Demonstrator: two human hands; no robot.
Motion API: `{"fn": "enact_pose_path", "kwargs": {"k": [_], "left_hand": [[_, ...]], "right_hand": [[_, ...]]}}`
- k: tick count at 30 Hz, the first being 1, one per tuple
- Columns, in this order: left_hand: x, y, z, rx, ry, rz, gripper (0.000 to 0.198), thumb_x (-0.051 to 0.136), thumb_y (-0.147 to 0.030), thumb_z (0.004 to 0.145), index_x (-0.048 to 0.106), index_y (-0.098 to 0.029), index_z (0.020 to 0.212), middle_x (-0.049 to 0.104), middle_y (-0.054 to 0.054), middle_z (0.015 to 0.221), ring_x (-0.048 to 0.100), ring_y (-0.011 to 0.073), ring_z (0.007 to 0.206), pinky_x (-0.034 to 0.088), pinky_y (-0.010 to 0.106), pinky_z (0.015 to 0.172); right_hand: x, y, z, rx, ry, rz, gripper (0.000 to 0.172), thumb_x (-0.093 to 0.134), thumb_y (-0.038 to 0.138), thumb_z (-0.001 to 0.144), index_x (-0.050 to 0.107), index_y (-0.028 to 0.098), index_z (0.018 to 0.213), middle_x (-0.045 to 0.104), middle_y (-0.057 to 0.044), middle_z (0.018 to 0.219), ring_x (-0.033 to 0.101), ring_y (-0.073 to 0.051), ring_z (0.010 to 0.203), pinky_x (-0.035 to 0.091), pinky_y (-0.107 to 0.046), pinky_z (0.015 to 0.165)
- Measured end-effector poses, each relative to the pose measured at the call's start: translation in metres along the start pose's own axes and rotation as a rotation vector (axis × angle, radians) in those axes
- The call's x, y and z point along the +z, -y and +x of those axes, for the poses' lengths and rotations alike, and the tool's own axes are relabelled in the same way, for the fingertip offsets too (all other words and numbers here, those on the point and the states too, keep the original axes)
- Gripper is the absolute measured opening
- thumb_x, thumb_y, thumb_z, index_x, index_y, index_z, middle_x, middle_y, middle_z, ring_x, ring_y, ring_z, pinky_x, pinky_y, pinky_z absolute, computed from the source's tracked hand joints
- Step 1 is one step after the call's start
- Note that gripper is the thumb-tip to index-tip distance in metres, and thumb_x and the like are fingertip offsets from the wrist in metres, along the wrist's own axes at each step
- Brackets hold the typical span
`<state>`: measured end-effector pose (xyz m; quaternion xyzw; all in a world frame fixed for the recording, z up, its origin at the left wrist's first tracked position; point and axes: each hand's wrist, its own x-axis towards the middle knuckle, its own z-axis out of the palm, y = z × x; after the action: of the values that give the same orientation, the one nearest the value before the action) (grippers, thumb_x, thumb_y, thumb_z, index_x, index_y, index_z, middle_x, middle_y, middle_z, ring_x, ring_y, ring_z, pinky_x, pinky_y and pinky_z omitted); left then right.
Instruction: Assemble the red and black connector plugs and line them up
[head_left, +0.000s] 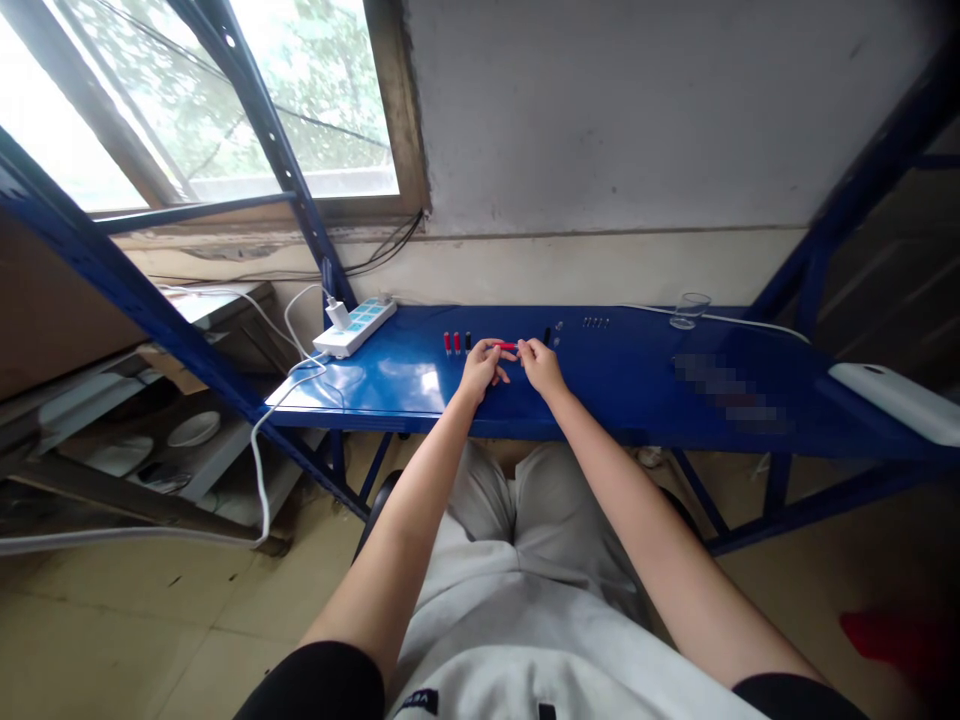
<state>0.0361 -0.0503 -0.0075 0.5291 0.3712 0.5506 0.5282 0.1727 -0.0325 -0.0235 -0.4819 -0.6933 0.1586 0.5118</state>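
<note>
A small red piece (508,346) lies level between my two hands, just above the blue table (405,385). My left hand (484,370) pinches its left end, with the lower fingers loosely curled. The fingertips of my right hand (538,364) are closed on its right end. To the left of my hands stand two red pieces with pale ends, one of them a red piece (448,343), and a dark piece (469,342). A black piece (547,336) sits just behind my right hand. Several small metal parts (597,322) are lined up farther right.
A white power strip (355,326) with a plug and cable sits at the table's left end. A clear cup (689,311) stands at the back right. A white object (904,400) lies at the right end. Blue frame posts rise at both sides.
</note>
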Motion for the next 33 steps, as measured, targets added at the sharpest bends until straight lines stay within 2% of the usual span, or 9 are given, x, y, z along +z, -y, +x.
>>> {"fn": "enact_pose_path", "kwargs": {"k": [5, 11, 17, 25, 29, 33], "left_hand": [[0.0007, -0.0014, -0.0008, -0.009, 0.003, 0.015, 0.019, 0.045, -0.031, 0.088, 0.046, -0.014, 0.095, 0.068, 0.006, 0.080, 0.053, 0.0053, 0.037, 0.025, 0.016, 0.032], [0.0009, -0.0024, -0.0006, -0.020, -0.006, 0.009, 0.027, 0.049, -0.039, 0.086, 0.045, -0.014, 0.093, 0.067, 0.005, 0.077, 0.053, 0.0053, 0.037, 0.026, 0.015, 0.032], [0.0010, -0.0008, 0.0005, -0.025, -0.018, 0.007, 0.026, 0.048, -0.040, 0.086, 0.044, -0.015, 0.092, 0.067, 0.005, 0.077, 0.053, 0.0058, 0.037, 0.025, 0.015, 0.032], [-0.0005, 0.0041, 0.0050, -0.017, -0.131, 0.027, 0.024, 0.045, -0.039, 0.088, 0.044, -0.015, 0.089, 0.067, 0.004, 0.076, 0.052, 0.0046, 0.037, 0.027, 0.015, 0.034], [-0.0005, 0.0042, 0.0053, -0.010, -0.148, 0.025, 0.021, 0.045, -0.035, 0.088, 0.044, -0.014, 0.088, 0.066, 0.004, 0.076, 0.052, 0.0049, 0.036, 0.027, 0.016, 0.033], [0.0001, 0.0025, 0.0041, 0.004, -0.164, 0.030, 0.022, 0.046, -0.036, 0.088, 0.044, -0.014, 0.087, 0.066, 0.004, 0.075, 0.050, 0.0044, 0.034, 0.027, 0.016, 0.033]], "right_hand": [[-0.0005, 0.0013, -0.0002, -0.007, 0.003, -0.001, 0.048, 0.028, 0.062, 0.084, 0.047, 0.021, 0.068, 0.056, -0.002, 0.061, 0.052, -0.015, 0.059, 0.039, -0.026, 0.059], [0.0000, -0.0004, -0.0002, -0.011, -0.023, 0.018, 0.037, 0.033, 0.053, 0.085, 0.049, 0.020, 0.077, 0.058, -0.003, 0.067, 0.054, -0.016, 0.063, 0.041, -0.027, 0.063], [0.0001, -0.0005, -0.0001, 0.008, -0.018, 0.084, 0.029, 0.034, 0.046, 0.085, 0.048, 0.021, 0.086, 0.059, -0.004, 0.073, 0.056, -0.017, 0.068, 0.042, -0.029, 0.066], [0.0010, -0.0020, -0.0003, 0.004, -0.017, 0.151, 0.027, 0.037, 0.044, 0.085, 0.048, 0.021, 0.094, 0.058, -0.002, 0.073, 0.054, -0.014, 0.062, 0.043, -0.028, 0.064], [0.0007, 0.0005, -0.0015, -0.011, -0.028, 0.099, 0.029, 0.047, 0.046, 0.079, 0.050, 0.020, 0.091, 0.059, -0.003, 0.077, 0.049, -0.011, 0.054, 0.043, -0.027, 0.059], [-0.0001, 0.0014, -0.0014, -0.040, 0.008, 0.055, 0.027, 0.047, 0.042, 0.080, 0.056, 0.019, 0.092, 0.062, -0.004, 0.078, 0.048, -0.011, 0.053, 0.043, -0.027, 0.058]]}}
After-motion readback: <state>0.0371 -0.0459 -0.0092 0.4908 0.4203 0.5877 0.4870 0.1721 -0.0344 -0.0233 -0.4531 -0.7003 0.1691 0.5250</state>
